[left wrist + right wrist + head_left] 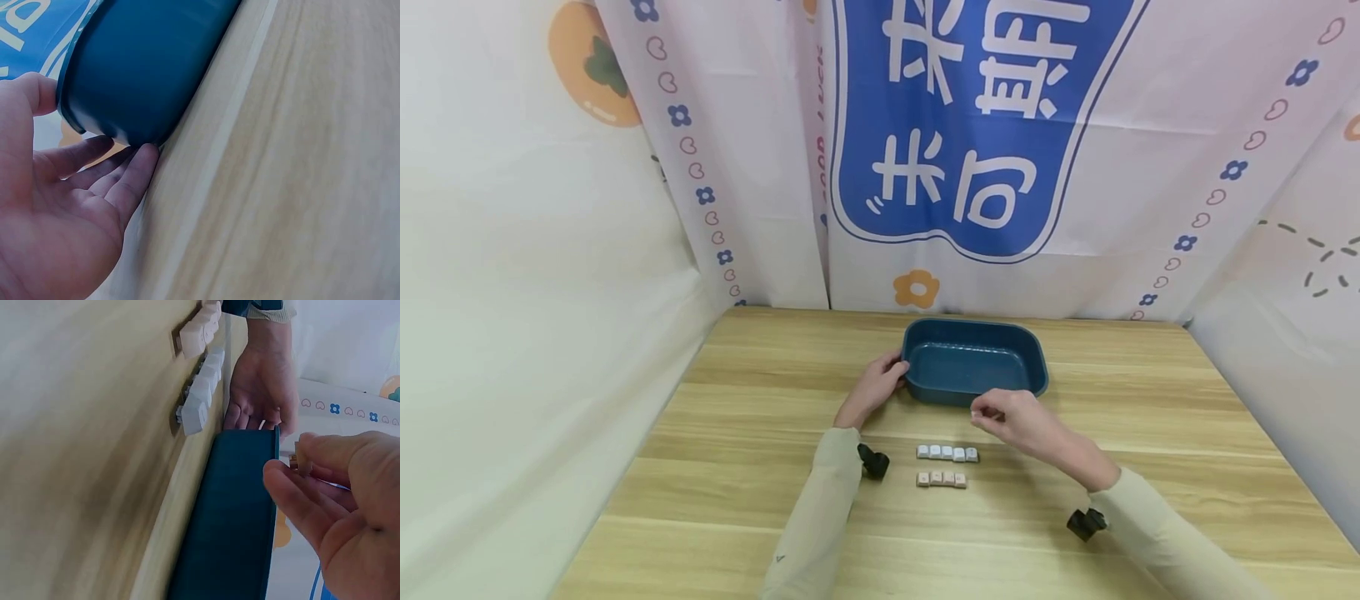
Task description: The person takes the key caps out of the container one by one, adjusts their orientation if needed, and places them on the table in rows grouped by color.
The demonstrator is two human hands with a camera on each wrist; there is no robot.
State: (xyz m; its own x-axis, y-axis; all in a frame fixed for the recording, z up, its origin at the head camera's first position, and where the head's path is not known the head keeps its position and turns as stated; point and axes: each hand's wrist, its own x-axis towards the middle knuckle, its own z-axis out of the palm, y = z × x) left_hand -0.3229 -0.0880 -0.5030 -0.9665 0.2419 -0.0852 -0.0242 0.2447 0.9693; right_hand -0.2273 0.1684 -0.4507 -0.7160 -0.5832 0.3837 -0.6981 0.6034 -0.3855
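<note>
A dark teal plastic bin (973, 367) stands at the back of the wooden table, its inside bare. My left hand (878, 385) holds its left end, thumb at the rim and fingers against the outer wall (137, 81). Just above the bin's front rim, my right hand (1018, 421) pinches a small pale pinkish keycap (302, 460) between thumb and fingertips. In front of the bin lie a row of several white keycaps (947, 452) and, nearer, a row of several pale pink keycaps (942, 479). Dark bases show under the caps in the right wrist view.
The wood-grain table (760, 500) ends at a printed cloth backdrop (760, 208) close behind the bin. White cloth walls (535, 333) flank both sides. A black wrist device (874, 461) sits at the left cuff, another black device (1086, 523) at the right.
</note>
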